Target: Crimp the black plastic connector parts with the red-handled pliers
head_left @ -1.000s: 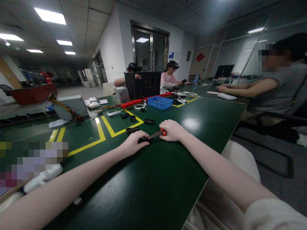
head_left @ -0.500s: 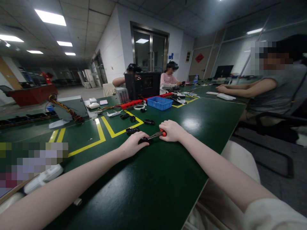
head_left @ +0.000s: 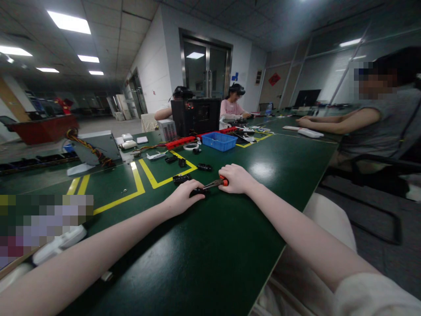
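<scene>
My right hand (head_left: 237, 179) is closed around the orange handles of a pair of needle-nose pliers (head_left: 213, 184), whose jaws point left. The tips of the jaws meet a small black part (head_left: 197, 191) that my left hand (head_left: 184, 196) grips between thumb and fingers, low over the green table (head_left: 184, 263). Fingers cover much of that part, so its kind is unclear. Just behind my left hand lies a black cylindrical piece (head_left: 182, 178). A similar black piece (head_left: 205, 167) rests farther back, and smaller black pieces (head_left: 171, 159) lie inside the yellow tape outline.
Behind the hands stands a blue tray (head_left: 219, 141), with a black computer case (head_left: 197, 117) beyond it. A metal power supply with cables (head_left: 95, 148) is at left. Nearer left is a white power strip (head_left: 61, 243). A person (head_left: 375, 114) sits at right; two others sit at the back.
The pliers' jaws have shifted very slightly at the black part. Both hands stay in almost the same place, and the grips are unchanged.
</scene>
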`<action>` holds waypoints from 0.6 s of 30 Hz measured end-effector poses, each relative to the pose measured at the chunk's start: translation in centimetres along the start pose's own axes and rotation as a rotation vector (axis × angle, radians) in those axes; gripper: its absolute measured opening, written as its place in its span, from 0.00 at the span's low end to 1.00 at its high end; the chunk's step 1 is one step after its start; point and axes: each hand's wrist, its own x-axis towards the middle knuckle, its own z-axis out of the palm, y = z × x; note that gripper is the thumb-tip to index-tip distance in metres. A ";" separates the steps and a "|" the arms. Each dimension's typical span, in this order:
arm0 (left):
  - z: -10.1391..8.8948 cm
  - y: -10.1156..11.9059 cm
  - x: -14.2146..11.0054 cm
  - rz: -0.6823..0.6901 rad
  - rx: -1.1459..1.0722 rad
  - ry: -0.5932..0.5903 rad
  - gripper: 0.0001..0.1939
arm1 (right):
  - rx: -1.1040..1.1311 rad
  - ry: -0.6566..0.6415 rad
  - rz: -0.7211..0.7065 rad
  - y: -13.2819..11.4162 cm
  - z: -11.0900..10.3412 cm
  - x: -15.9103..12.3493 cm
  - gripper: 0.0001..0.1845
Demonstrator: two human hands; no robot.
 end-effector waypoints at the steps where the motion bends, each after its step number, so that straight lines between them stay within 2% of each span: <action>1: 0.0 0.0 0.0 0.001 0.001 0.000 0.07 | 0.002 -0.005 0.004 0.0 0.0 0.0 0.11; 12: 0.0 -0.1 -0.1 -0.014 0.002 -0.015 0.08 | 0.007 -0.034 0.028 -0.1 -0.2 0.0 0.11; 18: 0.0 -0.2 -0.1 -0.010 -0.001 -0.011 0.09 | 0.004 -0.001 0.035 0.0 -0.1 0.0 0.11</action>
